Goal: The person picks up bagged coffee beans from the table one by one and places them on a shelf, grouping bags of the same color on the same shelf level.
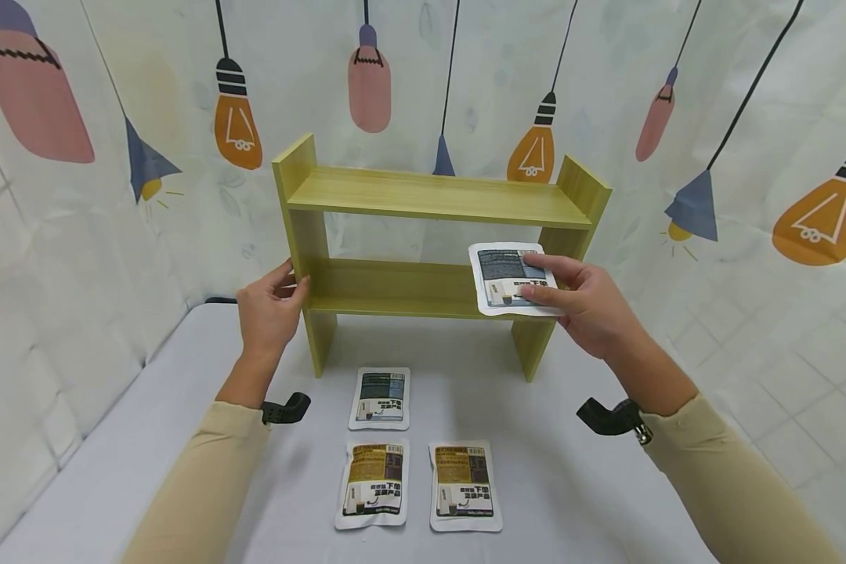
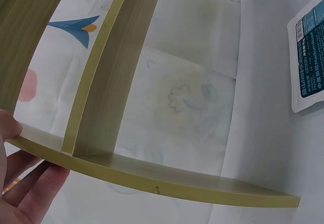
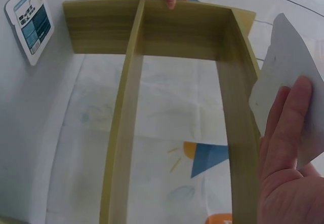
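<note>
A two-tier wooden shelf stands at the back of the table. My left hand grips its left side panel, thumb on the front edge and fingers behind. In front of the shelf's right half, my right hand pinches a white pouch with a dark blue-grey label, thumb and fingers at its right side. The right wrist view shows the plain back of this pouch with fingers along it. A similar blue-labelled pouch lies on the table below the shelf, near the left hand.
Two pouches with brown-and-gold labels, one on the left and one on the right, lie side by side nearer the front of the white table. A cloth backdrop printed with lamps hangs behind the shelf.
</note>
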Tool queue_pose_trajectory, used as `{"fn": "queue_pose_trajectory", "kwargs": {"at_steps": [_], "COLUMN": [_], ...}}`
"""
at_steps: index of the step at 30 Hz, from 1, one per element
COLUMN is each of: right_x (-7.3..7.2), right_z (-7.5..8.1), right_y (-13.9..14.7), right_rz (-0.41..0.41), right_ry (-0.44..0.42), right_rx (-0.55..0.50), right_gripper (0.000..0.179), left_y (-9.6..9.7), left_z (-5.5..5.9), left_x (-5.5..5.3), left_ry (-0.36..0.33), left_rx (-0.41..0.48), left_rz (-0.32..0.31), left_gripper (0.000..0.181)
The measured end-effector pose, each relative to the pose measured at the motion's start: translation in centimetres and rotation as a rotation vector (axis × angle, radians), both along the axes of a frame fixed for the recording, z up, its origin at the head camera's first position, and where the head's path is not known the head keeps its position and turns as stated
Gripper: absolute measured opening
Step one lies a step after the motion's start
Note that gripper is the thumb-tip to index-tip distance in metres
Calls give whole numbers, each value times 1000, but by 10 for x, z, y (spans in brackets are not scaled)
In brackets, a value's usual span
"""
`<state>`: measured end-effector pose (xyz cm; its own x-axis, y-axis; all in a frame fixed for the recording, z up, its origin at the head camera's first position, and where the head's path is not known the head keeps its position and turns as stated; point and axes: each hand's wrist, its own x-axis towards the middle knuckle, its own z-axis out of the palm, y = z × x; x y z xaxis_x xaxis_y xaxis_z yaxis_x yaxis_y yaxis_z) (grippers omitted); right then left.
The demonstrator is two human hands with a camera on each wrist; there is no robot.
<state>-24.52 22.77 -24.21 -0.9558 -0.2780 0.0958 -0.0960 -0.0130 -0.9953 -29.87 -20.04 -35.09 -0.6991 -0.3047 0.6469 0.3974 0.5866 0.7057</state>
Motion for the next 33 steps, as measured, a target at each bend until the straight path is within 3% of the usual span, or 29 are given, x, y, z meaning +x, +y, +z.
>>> {"fn": "queue_pose_trajectory", "kwargs": {"at_steps": [20, 33], "right_x": [-7, -4], "right_z": [20, 25], "right_y": [-6, -6], "right_rz": [-28, -18], "right_ry": [-45, -11], "right_rx": [-67, -80], "right_gripper": [53, 51], "left_y": [0, 0], "left_z": [0, 0], "left_x": [1, 0], "left_ry": [6, -1], "left_rx": [-2, -3], "left_rz": [3, 7], "left_gripper": [40, 40]}}
